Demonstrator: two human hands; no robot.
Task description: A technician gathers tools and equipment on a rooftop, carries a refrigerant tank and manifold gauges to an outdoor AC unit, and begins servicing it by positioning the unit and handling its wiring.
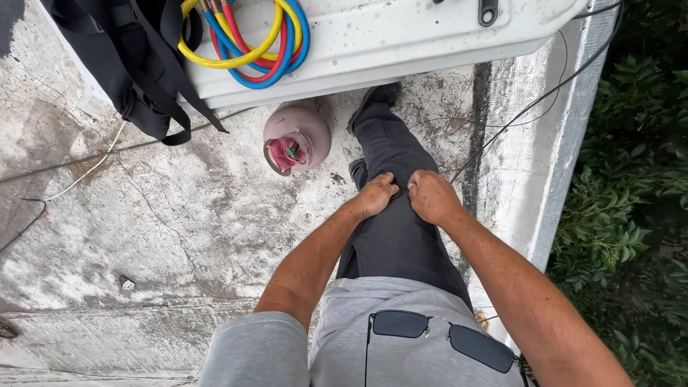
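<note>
Your left hand (375,194) and right hand (432,196) each hold a closed grip on the dark trouser leg (394,236) at the thigh, near the pink gas cylinder (297,135) on the concrete roof (179,229).

Bare grey concrete roof (179,229) lies open left of the dark trouser leg (394,222). Ahead, a pink metal gas cylinder (297,135) and white weathered metal casing (401,36) block passage; the pale parapet edge (552,165) bounds the right.
</note>
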